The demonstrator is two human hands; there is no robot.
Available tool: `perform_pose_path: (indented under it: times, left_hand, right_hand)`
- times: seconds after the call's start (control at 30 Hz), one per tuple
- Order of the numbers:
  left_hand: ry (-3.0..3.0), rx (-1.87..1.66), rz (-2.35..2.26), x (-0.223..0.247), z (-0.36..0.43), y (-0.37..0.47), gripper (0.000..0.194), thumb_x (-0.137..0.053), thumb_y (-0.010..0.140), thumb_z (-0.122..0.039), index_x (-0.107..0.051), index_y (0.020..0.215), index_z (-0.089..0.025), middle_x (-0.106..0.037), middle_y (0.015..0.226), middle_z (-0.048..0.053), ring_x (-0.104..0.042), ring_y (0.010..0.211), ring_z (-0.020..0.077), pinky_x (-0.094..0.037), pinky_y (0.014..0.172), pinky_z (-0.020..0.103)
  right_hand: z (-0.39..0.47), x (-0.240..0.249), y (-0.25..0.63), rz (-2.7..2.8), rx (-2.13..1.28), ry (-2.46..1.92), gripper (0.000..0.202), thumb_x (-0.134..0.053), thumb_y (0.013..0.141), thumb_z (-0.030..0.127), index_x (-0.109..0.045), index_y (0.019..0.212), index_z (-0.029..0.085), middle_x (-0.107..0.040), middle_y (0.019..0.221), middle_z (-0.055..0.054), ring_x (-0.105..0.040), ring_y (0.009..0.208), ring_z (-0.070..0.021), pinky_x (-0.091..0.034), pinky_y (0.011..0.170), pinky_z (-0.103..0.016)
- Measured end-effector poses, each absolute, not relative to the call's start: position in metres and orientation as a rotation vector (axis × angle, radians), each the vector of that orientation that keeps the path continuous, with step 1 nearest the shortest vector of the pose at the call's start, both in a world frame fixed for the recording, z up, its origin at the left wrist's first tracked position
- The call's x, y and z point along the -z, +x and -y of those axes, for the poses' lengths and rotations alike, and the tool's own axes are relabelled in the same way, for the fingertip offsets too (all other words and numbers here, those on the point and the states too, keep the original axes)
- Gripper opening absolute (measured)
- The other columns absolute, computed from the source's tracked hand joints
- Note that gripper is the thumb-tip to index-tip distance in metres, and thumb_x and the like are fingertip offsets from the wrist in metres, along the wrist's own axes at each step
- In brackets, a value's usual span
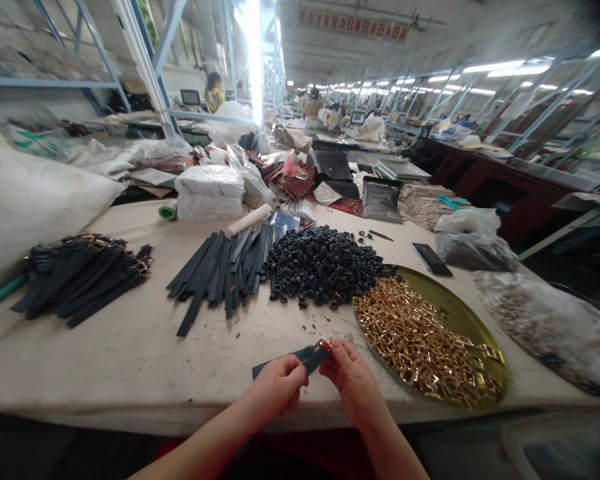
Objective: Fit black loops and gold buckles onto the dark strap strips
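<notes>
Dark straps (316,361) lie between my two hands near the table's front edge. My left hand (281,381) is closed around them, thumb on top. At their right end my right hand (347,368) pinches a small gold buckle (325,344); the fingers partly hide it. Just beyond my hands is a heap of small black loops (325,263). To its left, flat dark straps (225,267) are piled. A round gold-coloured tray (443,283) on the right holds a mass of gold buckles (415,333).
Straps with buckles fitted (80,277) lie at the far left beside a large white sack (35,200). A phone (431,259) and a clear plastic bag (550,327) lie to the right. Wrapped white packs (210,190) and heaped materials line the table's back.
</notes>
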State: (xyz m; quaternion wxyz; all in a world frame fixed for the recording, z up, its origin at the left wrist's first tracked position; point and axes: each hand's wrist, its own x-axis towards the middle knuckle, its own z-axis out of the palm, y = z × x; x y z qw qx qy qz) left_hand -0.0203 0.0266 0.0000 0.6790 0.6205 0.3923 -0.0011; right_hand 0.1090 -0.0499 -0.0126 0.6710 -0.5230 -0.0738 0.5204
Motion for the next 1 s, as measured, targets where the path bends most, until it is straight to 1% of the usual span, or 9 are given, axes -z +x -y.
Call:
perform_pose_path:
  times: [0.1,0.27,0.37,0.47,0.57,0.67,0.77,0.9,1.0]
  left_hand:
    - [1.492,-0.025,-0.893,0.001,-0.024,-0.021,0.023,-0.037,0.076,-0.038,-0.047,0.070,-0.018,-0.041,0.040,-0.007,-0.032,0.032,0.0073,-0.024,0.033,0.018]
    - [1.667,-0.086,-0.855,0.001,-0.023,-0.026,0.021,-0.037,0.078,-0.032,-0.050,0.070,-0.017,-0.044,0.046,-0.006,-0.037,0.041,0.0079,-0.027,0.042,0.018]
    - [1.718,-0.089,-0.826,-0.001,-0.023,-0.026,0.024,-0.036,0.080,-0.033,-0.051,0.071,-0.017,-0.046,0.050,-0.005,-0.041,0.046,0.0093,-0.029,0.046,0.020]
    - [1.752,-0.097,-0.797,-0.007,-0.022,-0.026,0.026,-0.036,0.081,-0.035,-0.051,0.072,-0.016,-0.048,0.055,-0.004,-0.044,0.052,0.0105,-0.032,0.051,0.021]
    - [1.730,-0.030,-0.783,-0.010,-0.020,-0.028,0.022,-0.040,0.079,-0.036,-0.051,0.078,-0.017,-0.051,0.059,-0.004,-0.045,0.051,0.0106,-0.032,0.050,0.021]
    - [1.699,0.053,-0.762,-0.010,-0.020,-0.033,0.020,-0.041,0.079,-0.035,-0.050,0.083,-0.017,-0.052,0.059,-0.005,-0.044,0.049,0.0106,-0.032,0.048,0.021]
    - [1.783,0.022,-0.781,-0.009,-0.020,-0.035,0.023,-0.039,0.080,-0.036,-0.051,0.079,-0.017,-0.051,0.060,-0.004,-0.045,0.054,0.0115,-0.032,0.051,0.021]
    - [1.862,-0.033,-0.726,-0.012,-0.021,-0.035,0.025,-0.040,0.081,-0.037,-0.054,0.079,-0.016,-0.058,0.075,0.001,-0.049,0.069,0.0140,-0.034,0.060,0.022]
    - [1.849,-0.002,-0.720,-0.014,-0.021,-0.036,0.022,-0.041,0.080,-0.034,-0.054,0.078,-0.017,-0.057,0.071,0.000,-0.049,0.066,0.0136,-0.033,0.058,0.022]
  right_hand:
    - [0.049,0.017,0.106,0.085,-1.172,-1.158,0.026,-0.072,0.061,0.034,-0.060,0.078,0.018,-0.062,0.073,0.001,-0.053,0.061,-0.0080,-0.042,0.054,-0.018]
    - [0.052,0.023,0.100,0.049,-1.150,-1.109,0.025,-0.073,0.059,0.028,-0.059,0.079,0.022,-0.060,0.074,0.005,-0.052,0.061,-0.0068,-0.042,0.057,-0.018]
    - [0.056,0.027,0.092,0.081,-1.100,-1.170,0.028,-0.072,0.060,0.030,-0.059,0.083,0.023,-0.060,0.079,0.004,-0.051,0.061,-0.0071,-0.041,0.057,-0.019]
    - [0.060,0.031,0.084,0.177,-1.120,-1.261,0.027,-0.070,0.063,0.035,-0.060,0.084,0.020,-0.060,0.075,0.003,-0.049,0.061,-0.0071,-0.040,0.058,-0.020]
    - [0.064,0.030,0.079,0.200,-1.134,-1.275,0.025,-0.069,0.064,0.036,-0.060,0.080,0.019,-0.059,0.070,0.003,-0.047,0.058,-0.0069,-0.039,0.058,-0.021]
    - [0.065,0.026,0.080,0.049,-1.125,-1.173,0.026,-0.073,0.060,0.034,-0.059,0.077,0.020,-0.057,0.068,0.005,-0.045,0.054,-0.0047,-0.038,0.054,-0.019]
    - [0.066,0.023,0.079,-0.011,-1.133,-1.132,0.028,-0.073,0.059,0.033,-0.058,0.079,0.021,-0.056,0.067,0.006,-0.045,0.053,-0.0041,-0.038,0.053,-0.018]
    - [0.069,0.025,0.072,0.239,-1.129,-1.271,0.023,-0.067,0.066,0.037,-0.057,0.075,0.018,-0.055,0.065,0.004,-0.045,0.057,-0.0073,-0.038,0.056,-0.020]
    - [0.070,0.028,0.071,0.223,-1.085,-1.286,0.023,-0.067,0.066,0.037,-0.055,0.071,0.018,-0.053,0.063,0.004,-0.042,0.055,-0.0071,-0.036,0.054,-0.020]
